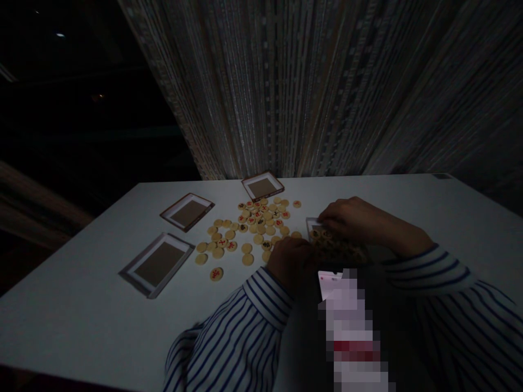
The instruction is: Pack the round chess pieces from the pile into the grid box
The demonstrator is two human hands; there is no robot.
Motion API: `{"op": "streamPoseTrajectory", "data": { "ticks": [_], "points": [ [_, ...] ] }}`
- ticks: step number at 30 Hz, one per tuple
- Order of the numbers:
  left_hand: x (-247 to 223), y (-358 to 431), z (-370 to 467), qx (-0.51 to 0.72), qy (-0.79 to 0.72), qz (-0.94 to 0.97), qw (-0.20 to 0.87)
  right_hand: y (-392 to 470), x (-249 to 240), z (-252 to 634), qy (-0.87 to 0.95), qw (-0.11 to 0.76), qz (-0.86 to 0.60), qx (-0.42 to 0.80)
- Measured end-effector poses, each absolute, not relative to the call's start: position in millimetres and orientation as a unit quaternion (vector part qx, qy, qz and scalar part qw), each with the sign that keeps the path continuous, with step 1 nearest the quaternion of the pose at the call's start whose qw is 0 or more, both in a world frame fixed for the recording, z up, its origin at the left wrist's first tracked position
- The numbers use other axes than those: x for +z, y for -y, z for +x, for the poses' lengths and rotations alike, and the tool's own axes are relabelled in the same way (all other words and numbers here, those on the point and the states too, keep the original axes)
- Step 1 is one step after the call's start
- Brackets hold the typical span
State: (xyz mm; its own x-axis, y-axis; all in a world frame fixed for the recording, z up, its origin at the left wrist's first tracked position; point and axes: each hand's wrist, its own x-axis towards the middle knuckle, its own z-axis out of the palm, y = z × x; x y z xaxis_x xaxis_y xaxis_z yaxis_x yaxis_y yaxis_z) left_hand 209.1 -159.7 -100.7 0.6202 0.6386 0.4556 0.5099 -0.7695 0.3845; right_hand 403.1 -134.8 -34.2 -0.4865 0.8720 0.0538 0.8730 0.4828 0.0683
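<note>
Round wooden Chinese chess pieces (pixel 260 222) lie loosely spread over the middle of the table, some showing red or black characters, others blank side up. On the right, a shallow box (pixel 311 223) holds several more pieces (pixel 326 234). My right hand (pixel 347 218) rests over the box's far edge with bent fingers. At the box's near left side is my left hand (pixel 291 260), its fingers dark and partly hidden. Whether either hand grips a piece is too dim to make out.
Shallow open boxes stand around the pieces: a grey one (pixel 129 272) at left, a brown-edged one (pixel 167 214) behind it, and another (pixel 278 192) at the back. A lit phone screen (pixel 329 283), partly pixelated, is below my hands. A curtain (pixel 261 98) hangs behind the white table (pixel 90 283).
</note>
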Motion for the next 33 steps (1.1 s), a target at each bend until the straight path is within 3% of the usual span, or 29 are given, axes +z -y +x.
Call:
{"op": "streamPoseTrajectory", "data": {
  "ticks": [8,22,33],
  "points": [
    [-90,157,205,0.237,-0.411,0.871,0.127,136,-30,405,0.859,0.015,-0.508,-0.066],
    [-75,148,186,0.467,-0.533,0.686,0.162,149,-10,399,0.857,0.051,-0.502,-0.1],
    [-61,137,162,0.554,-0.557,0.598,0.156,161,10,393,0.855,0.094,-0.499,-0.106]
  ]
}}
